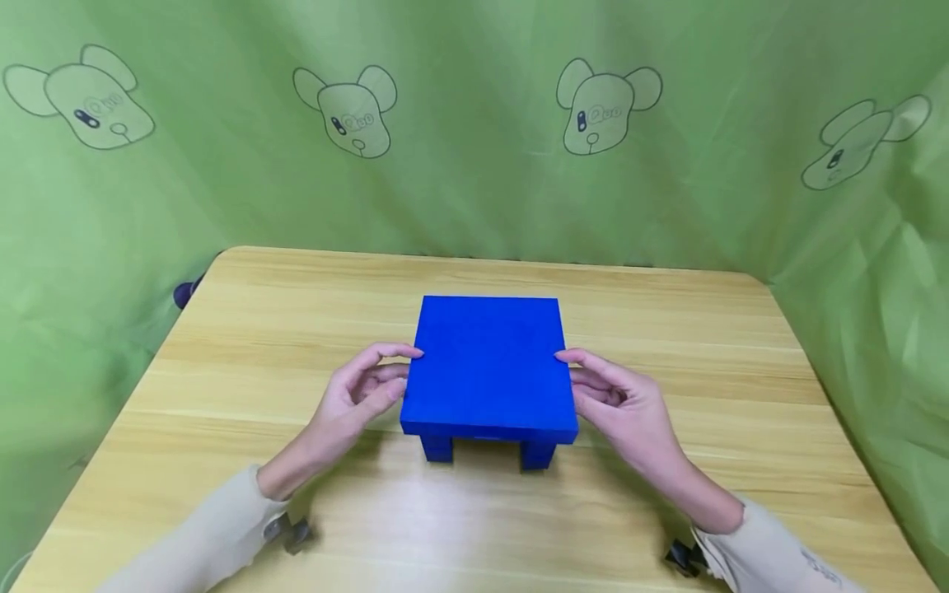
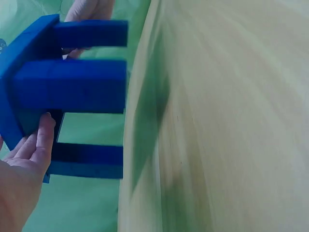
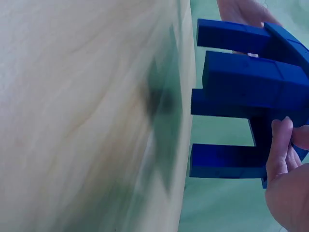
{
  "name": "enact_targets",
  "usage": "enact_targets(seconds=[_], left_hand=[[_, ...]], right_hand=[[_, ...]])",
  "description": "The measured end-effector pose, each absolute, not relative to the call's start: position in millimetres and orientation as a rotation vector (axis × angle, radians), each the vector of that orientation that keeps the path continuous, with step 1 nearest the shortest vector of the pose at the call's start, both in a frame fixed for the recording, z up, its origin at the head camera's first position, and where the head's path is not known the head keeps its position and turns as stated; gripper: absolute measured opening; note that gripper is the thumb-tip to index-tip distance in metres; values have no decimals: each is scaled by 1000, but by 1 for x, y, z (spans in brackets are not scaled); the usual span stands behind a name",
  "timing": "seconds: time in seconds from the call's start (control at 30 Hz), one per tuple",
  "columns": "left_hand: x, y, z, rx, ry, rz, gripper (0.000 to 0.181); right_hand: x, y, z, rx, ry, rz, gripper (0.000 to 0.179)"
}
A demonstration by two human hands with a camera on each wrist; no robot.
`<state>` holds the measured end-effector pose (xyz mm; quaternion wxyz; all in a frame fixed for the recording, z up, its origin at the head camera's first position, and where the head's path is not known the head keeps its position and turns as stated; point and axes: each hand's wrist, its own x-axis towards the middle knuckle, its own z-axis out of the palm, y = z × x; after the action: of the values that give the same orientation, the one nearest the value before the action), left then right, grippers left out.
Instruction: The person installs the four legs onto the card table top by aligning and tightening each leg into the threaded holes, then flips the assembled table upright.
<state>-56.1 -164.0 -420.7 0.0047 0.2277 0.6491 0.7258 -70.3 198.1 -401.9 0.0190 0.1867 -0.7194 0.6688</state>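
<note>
A small blue stool with a square top and block legs is held upright above the middle of the table. My left hand grips the left side of its top, a fingertip on the upper edge and other fingers under it. On the opposite side my right hand grips the right edge in much the same way. Both wrist views show fingers against the underside, beside the legs. A narrow gap shows between the leg ends and the table, so the stool looks slightly lifted.
The light wood-grain table has rounded far corners. Green cloth with printed animal heads hangs behind it and at both sides. A dark object sits by the table's far left edge.
</note>
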Motion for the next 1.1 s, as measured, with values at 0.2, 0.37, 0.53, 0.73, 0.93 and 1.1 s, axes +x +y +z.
enact_targets(seconds=[0.2, 0.37, 0.53, 0.73, 0.93, 1.1], left_hand=[[-59, -164, -421, 660, 1987, 2274, 45], [-60, -164, -423, 693, 1881, 2296, 68], [-63, -164, -424, 734, 1820, 2286, 82], [-66, -165, -423, 764, 1838, 2191, 78], [-71, -168, -427, 793, 1821, 2111, 87], [-76, -176, -419, 760, 2057, 1837, 97]], right_hand=[[-69, 198, -402, 591, -2318, 2055, 39], [-67, 199, -402, 647, -2329, 2097, 38], [-65, 200, -404, 704, -2373, 2093, 53], [-65, 206, -402, 634, -2528, 2123, 70], [-66, 212, -400, 614, -2649, 2101, 83], [-72, 216, -397, 663, -2765, 1944, 85]])
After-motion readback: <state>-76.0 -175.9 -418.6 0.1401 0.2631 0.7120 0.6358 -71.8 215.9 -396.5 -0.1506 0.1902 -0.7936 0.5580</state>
